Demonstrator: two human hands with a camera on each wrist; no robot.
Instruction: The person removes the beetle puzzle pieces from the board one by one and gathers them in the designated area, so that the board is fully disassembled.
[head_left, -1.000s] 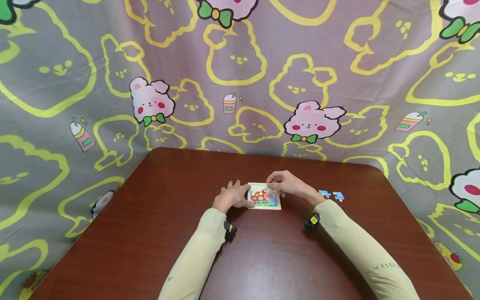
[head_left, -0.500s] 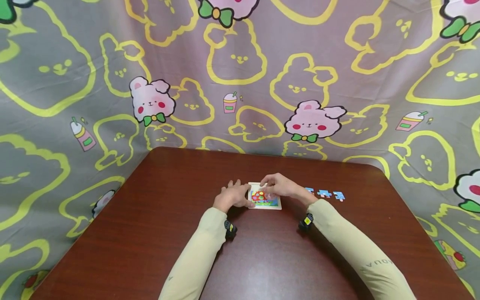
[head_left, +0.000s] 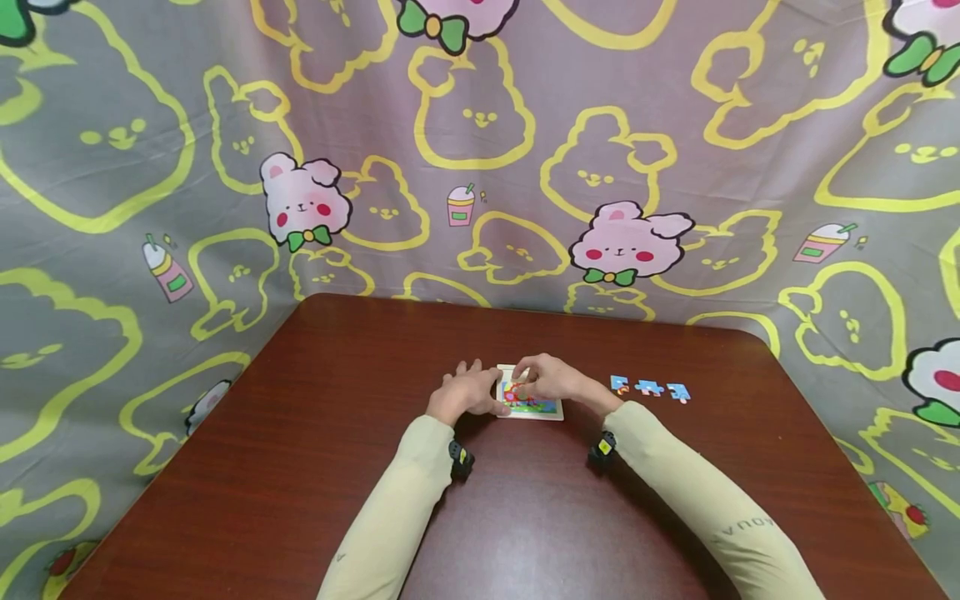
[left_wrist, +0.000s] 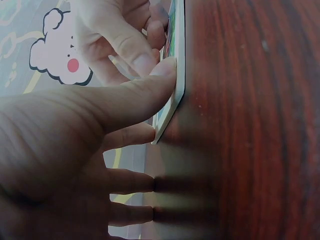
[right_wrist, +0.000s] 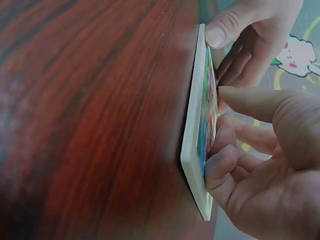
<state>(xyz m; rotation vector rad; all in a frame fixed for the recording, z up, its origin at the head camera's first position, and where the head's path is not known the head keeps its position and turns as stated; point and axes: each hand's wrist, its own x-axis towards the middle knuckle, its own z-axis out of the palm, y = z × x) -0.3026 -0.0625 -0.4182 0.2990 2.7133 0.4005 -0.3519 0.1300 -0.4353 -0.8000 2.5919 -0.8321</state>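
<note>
A small pale-framed tray puzzle (head_left: 560, 408) with a bright ladybug picture lies flat on the table. My left hand (head_left: 468, 392) steadies its left side. Its thumb (left_wrist: 162, 75) presses on the frame near one corner and a straight finger touches another corner; the other fingers spread onto the tabletop. My right hand (head_left: 553, 377) is over the tray with fingers bent, thumb and index pinching what looks like a puzzle piece (right_wrist: 215, 119) at the picture's surface. The fingers mostly hide that piece. Bare pale tray shows along the upper part.
Three loose blue jigsaw pieces (head_left: 648, 388) lie in a row on the table right of the right wrist. The dark red-brown wooden table (head_left: 337, 375) ends at a curtain (head_left: 480, 250) printed with rabbits and yellow outlines.
My right hand has moved left and slightly toward me across the tray, uncovering the third loose piece beside the forearm. The left hand and tray have stayed in place.
</note>
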